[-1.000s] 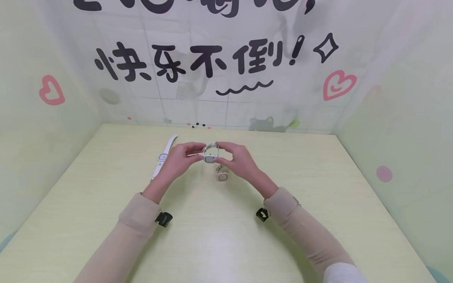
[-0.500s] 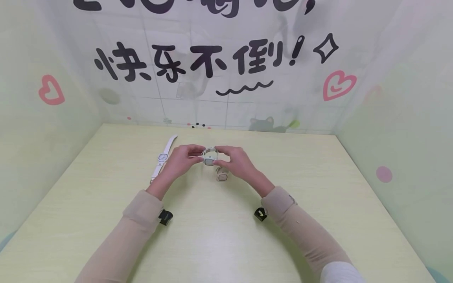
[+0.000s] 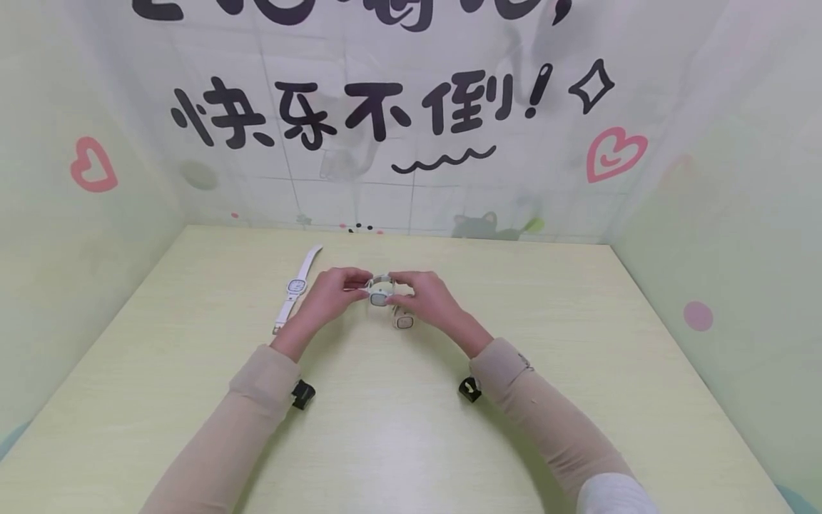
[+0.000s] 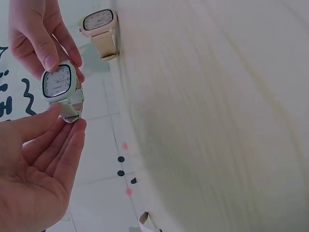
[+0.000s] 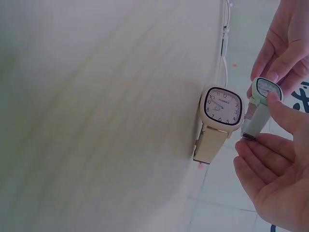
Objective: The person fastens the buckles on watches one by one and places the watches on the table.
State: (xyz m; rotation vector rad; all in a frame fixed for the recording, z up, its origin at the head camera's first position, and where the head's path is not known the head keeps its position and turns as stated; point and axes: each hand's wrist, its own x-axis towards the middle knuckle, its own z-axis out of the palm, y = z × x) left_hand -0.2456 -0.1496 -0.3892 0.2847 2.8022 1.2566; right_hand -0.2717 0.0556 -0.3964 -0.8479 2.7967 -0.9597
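A pale mint wristwatch point(image 3: 379, 299), its strap closed in a loop, is held up between both hands with the dial toward me. My left hand point(image 3: 329, 295) pinches its left side between thumb and fingers. On the opposite side, the thumb and fingers of my right hand point(image 3: 429, 296) pinch it too. In the left wrist view, both thumbs lie near the edge of the mint watch's dial point(image 4: 57, 82). Just beside the right hand stands a beige wristwatch point(image 5: 223, 107) on the table, its strap also looped. The right hand partly hides it in the head view.
A white wristwatch point(image 3: 296, 287) lies stretched out flat to the left of the left hand. The pale wooden table point(image 3: 385, 428) meets a printed back wall point(image 3: 411, 193) and side walls. Black wrist devices hang under both cuffs.
Both hands have come down slightly and nearer to me, bringing the mint watch with them. The beige and white watches stay where they were.
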